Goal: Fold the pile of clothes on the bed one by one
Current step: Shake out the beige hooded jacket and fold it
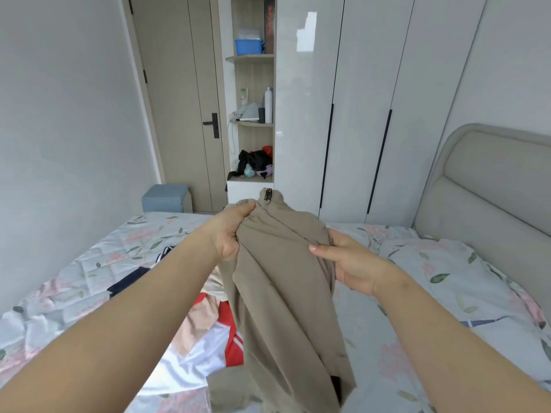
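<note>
Both my left hand [231,234] and right hand [347,263] grip the tan jacket [283,278] near its collar, lifting it clear of the pile [205,317] on the bed [417,323], I judge, to straighten it.

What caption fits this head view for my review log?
Left hand and right hand grip a khaki garment above the floral bed, other clothes piled beneath.

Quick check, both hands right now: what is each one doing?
Left hand: closed, gripping the bunched top of the tan garment.
Right hand: closed, gripping the same tan garment at its side.
</note>
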A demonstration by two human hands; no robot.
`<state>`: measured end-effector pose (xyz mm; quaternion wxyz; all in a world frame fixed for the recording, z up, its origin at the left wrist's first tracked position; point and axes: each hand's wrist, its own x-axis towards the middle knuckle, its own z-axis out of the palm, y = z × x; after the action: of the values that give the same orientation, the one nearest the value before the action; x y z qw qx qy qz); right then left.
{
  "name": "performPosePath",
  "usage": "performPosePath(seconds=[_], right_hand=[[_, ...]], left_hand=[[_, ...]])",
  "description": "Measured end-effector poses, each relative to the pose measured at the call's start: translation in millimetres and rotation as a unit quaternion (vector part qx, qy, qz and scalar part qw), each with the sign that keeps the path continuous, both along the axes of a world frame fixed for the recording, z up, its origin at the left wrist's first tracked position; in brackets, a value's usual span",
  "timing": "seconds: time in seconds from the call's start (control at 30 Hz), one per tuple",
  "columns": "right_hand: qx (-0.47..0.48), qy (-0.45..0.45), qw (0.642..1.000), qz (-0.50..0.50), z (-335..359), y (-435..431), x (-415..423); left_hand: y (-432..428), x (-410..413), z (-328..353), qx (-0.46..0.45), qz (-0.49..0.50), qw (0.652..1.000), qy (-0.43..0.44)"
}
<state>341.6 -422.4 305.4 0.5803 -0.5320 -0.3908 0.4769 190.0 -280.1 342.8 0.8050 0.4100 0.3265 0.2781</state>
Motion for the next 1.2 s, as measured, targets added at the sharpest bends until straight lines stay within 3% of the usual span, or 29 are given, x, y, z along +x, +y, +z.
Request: performPosePath(seconds=[0.13,0.2,0.27,0.33,0.4,0.47,0.57,0.67,0.73,0.77,0.87,0.93,1.0,1.1,1.17,1.2], right_hand=[[0.037,-0.071,0.995,-0.062,64.6,-12.4,10.3],[0.111,-0.025,0.987,-0.111,96.2,-26.3,15.9],[0.186,0.087,0.975,-0.090,110.4,-38.4,16.1],[0.148,0.137,0.979,-0.043,98.7,-39.5,9.8],[0.040,0.107,0.993,-0.010,69.3,-31.2,4.0],[-0.022,0.081,0.995,-0.057,51.6,-25.5,6.8],[-0.019,0.023,0.991,-0.128,59.8,-29.3,23.1],[0.060,-0.061,0.981,-0.176,87.4,-35.0,29.6],[0.153,-0.018,0.971,-0.183,98.4,-41.8,26.9],[0.166,0.010,0.974,-0.156,94.1,-43.6,26.2],[-0.010,-0.029,0.999,-0.018,52.0,-48.7,17.6],[-0.086,-0.069,0.994,-0.025,30.4,-48.0,18.0],[-0.069,-0.037,0.993,-0.086,28.3,-47.4,28.1],[0.082,0.094,0.986,-0.110,39.8,-51.5,47.6],[0.144,0.183,0.970,-0.071,32.8,-55.9,45.0],[0.125,0.210,0.968,-0.052,22.5,-56.5,39.6]], left_hand=[[5.2,-5.9,45.6,0.110,-0.055,0.991,0.059],[13.3,-11.4,64.5,0.160,-0.061,0.985,0.036],[17.1,-12.4,75.2,0.195,-0.058,0.979,0.004],[13.5,-7.3,74.4,0.211,-0.075,0.974,0.020],[9.8,-1.2,62.4,0.209,-0.094,0.972,0.059],[9.3,-2.1,45.3,0.224,-0.132,0.961,0.099],[9.3,-15.4,32.1,0.258,-0.185,0.942,0.112],[8.3,-21.8,41.1,0.293,-0.125,0.948,0.026],[7.3,-22.5,41.0,0.299,-0.083,0.951,-0.020],[5.0,-22.5,35.1,0.311,-0.095,0.945,0.019],[1.1,-25.2,4.3,0.336,-0.186,0.898,0.214],[4.7,-27.4,-4.5,0.314,-0.168,0.910,0.212],[9.2,-31.6,-0.6,0.297,-0.120,0.933,0.165],[18.6,-35.5,13.2,0.274,-0.057,0.958,0.070],[21.8,-34.9,15.4,0.282,-0.060,0.953,0.093],[21.6,-34.0,11.4,0.292,-0.081,0.943,0.140]])
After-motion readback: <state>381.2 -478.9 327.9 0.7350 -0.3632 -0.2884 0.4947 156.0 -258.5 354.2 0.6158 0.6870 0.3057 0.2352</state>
